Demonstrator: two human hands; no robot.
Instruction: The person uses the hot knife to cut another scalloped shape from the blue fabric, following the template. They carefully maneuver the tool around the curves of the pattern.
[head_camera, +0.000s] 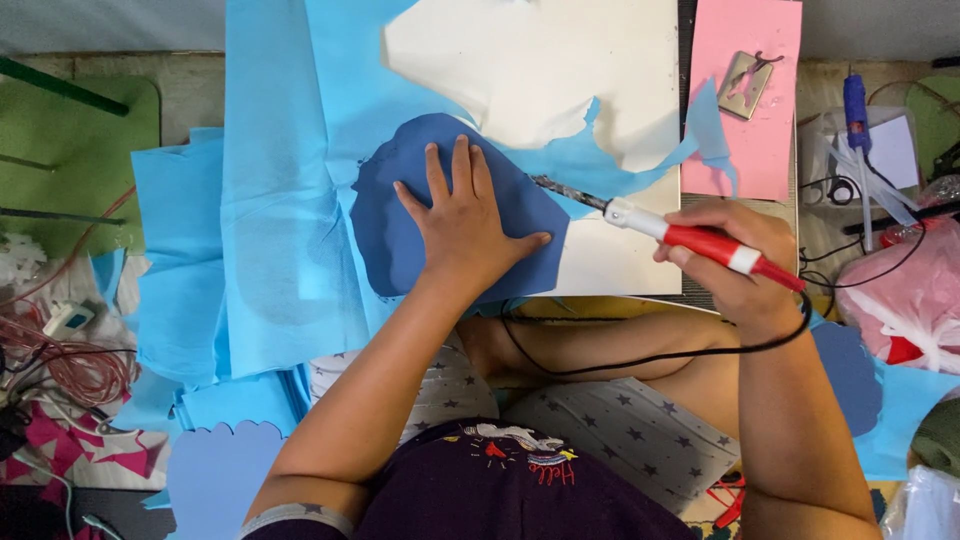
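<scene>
My left hand (462, 222) lies flat, fingers spread, on a dark blue cut shape (385, 235) that rests on light blue fabric (275, 200). My right hand (735, 255) grips a red and white soldering iron (700, 238). Its dark metal tip (560, 190) touches the fabric at the right edge of the dark blue shape. A black cord (640, 360) runs from the iron across my lap. Under the fabric sits a white board (620, 80).
A pink sheet (770, 150) with a metal clip (745, 82) lies to the right. Farther right are a blue glue gun (856, 105), scissors and a pink plastic bag (915, 300). Coiled red wire (70, 365) and fabric scraps lie at the left, beside a green mat (80, 130).
</scene>
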